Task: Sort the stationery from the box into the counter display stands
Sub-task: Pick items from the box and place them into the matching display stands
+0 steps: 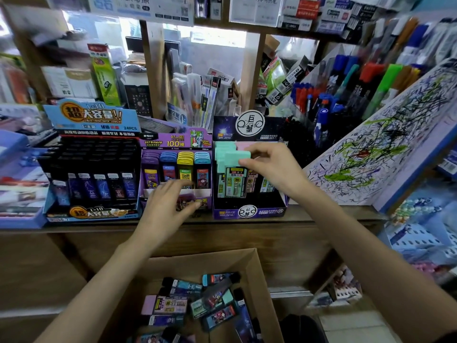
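Case: mint-capped lead case (232,180), centre right of the frame, upright in the front row of the right stand (249,212); its label is too small to read.
Right grip (272,167): thumb and fingers pinch the case's cap.
Left grip (165,206): blurred, fingers spread and relaxed, nothing held; it covers part of the middle stand's (175,142) front lip.
Right stand: purple, on the desk (321,215); round logo on top, small print unreadable.
Middle stand: reads "ULTRAMAN", "0.7", "100".
Left stand (91,120): black cases; reads "24PCS", "1=10".
Box (257,280): bottom centre, loose cases (197,300) inside, near edge cut off.
Board (371,154): scribbled over, tilted, at right.
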Demonstrator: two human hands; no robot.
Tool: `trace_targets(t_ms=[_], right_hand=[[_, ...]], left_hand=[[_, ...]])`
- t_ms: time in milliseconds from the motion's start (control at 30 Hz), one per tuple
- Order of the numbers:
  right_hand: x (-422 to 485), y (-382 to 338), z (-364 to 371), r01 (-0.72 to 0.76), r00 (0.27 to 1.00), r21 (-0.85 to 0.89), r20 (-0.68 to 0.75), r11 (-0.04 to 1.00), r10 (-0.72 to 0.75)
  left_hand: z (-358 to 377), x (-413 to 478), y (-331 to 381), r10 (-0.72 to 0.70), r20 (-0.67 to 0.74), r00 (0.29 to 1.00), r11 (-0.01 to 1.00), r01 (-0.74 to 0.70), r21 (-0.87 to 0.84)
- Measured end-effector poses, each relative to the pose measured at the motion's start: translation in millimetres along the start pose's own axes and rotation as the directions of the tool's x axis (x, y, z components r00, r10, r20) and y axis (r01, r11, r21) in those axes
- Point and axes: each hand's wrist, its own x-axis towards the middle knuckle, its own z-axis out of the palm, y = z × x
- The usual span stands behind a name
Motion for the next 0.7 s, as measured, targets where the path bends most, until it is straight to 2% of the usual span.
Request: trace_targets(t_ms=[100,200,367,700], right_hand=[[-4,11,8,-0.026,0.999,0.018,0.021,1.000,0.025],[-4,13,9,-0.025,0.999,0.028,0.035,0.999,0.024],[-1,9,12,-0.003,0.995,-0.006,0.100,1.000,0.003],[-2,28,27,-0.081,0.996,0.048,0.036,0.996,0.080]], left_hand=[[8,-2,-9,-0.015,0.013,1.000,0.999,0.014,0.041],[12,-3,-14,0.030,-0.001,1.000,0.995,-0.030,0.098],[13,-4,-16,0.052,-0.025,0.998,0.994,-0.049,0.094],[12,-4,-17,0.071,-0.041,0.997,0.994,-0.068,0.083]])
